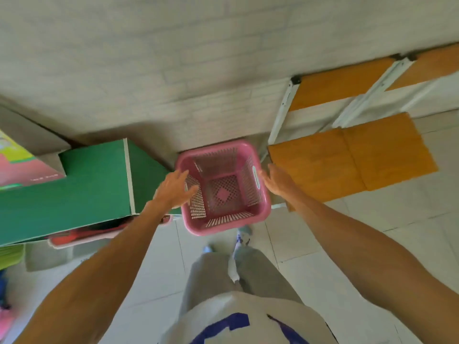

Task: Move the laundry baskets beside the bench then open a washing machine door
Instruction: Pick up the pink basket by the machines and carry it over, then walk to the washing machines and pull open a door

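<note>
An empty pink perforated laundry basket [224,187] stands on the tiled floor against the white brick wall, between a green box and an orange-topped bench [352,160]. My left hand [173,188] is at the basket's left rim with fingers spread, holding nothing. At the right rim, beside the handle slot, my right hand [275,181] is also spread with nothing in it. Whether either hand touches the rim I cannot tell. No washing machine is in view.
A large green box [74,184] lies left of the basket, with a pink and red item [82,235] under its front edge. A white-framed shelf with orange boards [347,88] rises behind the bench. My legs and shoes [242,234] stand just in front of the basket.
</note>
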`<state>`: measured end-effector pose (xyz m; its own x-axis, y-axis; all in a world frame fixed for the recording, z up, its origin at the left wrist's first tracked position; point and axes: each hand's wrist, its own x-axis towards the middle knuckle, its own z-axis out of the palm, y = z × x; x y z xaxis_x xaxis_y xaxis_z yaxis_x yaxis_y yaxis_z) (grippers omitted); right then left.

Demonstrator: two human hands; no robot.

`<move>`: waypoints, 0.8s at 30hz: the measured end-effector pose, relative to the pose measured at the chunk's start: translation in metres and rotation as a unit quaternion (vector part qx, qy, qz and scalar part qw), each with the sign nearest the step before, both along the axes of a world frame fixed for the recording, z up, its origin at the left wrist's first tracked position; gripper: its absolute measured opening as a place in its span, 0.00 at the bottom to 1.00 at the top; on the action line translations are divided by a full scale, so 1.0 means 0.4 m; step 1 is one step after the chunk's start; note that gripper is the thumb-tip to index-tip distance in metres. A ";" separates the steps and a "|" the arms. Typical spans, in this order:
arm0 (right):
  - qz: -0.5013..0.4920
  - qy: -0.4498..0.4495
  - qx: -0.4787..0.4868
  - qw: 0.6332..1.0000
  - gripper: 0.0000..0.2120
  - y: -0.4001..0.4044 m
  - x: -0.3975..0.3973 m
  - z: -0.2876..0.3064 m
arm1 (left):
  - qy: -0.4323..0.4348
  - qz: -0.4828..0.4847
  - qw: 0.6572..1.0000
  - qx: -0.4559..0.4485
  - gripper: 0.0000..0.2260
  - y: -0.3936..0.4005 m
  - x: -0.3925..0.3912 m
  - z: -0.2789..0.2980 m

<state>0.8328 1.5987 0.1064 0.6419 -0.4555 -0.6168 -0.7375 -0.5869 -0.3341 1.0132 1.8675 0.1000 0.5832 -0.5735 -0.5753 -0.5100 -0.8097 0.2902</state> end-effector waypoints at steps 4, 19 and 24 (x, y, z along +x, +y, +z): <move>-0.066 -0.016 -0.072 0.995 0.29 -0.011 -0.109 0.158 | -0.089 -0.146 0.985 -0.025 0.32 -0.104 0.036 0.144; -0.370 0.012 -0.325 0.870 0.29 -0.239 -0.880 0.759 | -0.232 -0.434 0.840 -0.230 0.33 -0.806 -0.324 0.721; -0.409 -0.009 -0.348 0.844 0.29 -0.328 -1.138 0.882 | -0.245 -0.499 0.786 -0.270 0.33 -1.004 -0.577 0.823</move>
